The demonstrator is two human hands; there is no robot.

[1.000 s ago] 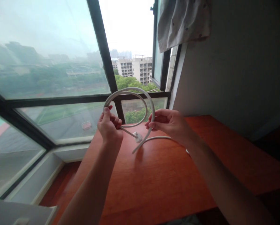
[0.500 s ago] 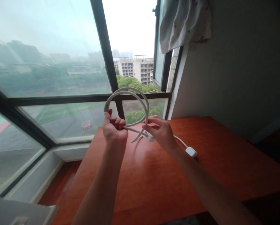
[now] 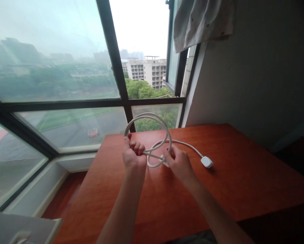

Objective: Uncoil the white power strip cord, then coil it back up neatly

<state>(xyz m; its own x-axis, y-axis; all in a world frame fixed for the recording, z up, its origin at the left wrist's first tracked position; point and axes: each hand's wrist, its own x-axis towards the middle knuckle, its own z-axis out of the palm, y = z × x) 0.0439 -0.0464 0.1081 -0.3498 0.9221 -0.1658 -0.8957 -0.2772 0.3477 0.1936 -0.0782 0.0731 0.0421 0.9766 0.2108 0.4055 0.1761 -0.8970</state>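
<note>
A white cable [image 3: 152,119] is coiled into loops above a reddish wooden table [image 3: 187,196]. My left hand [image 3: 133,156] is clenched in a fist around the gathered loops. My right hand [image 3: 177,162] is closed on the cable just to the right, near a small white connector at the coil's lower edge. One strand runs right across the table to a white plug [image 3: 207,162] that lies flat on the wood.
A large dark-framed window [image 3: 113,67] stands behind the table, with buildings and trees outside. A pale cloth [image 3: 200,20] hangs at the top right beside a grey wall. A white object [image 3: 22,232] sits at the lower left corner.
Both hands have come down closer to the table with the coil. The loops have drawn tighter, and my right hand has shifted closer to my left along the cable.
</note>
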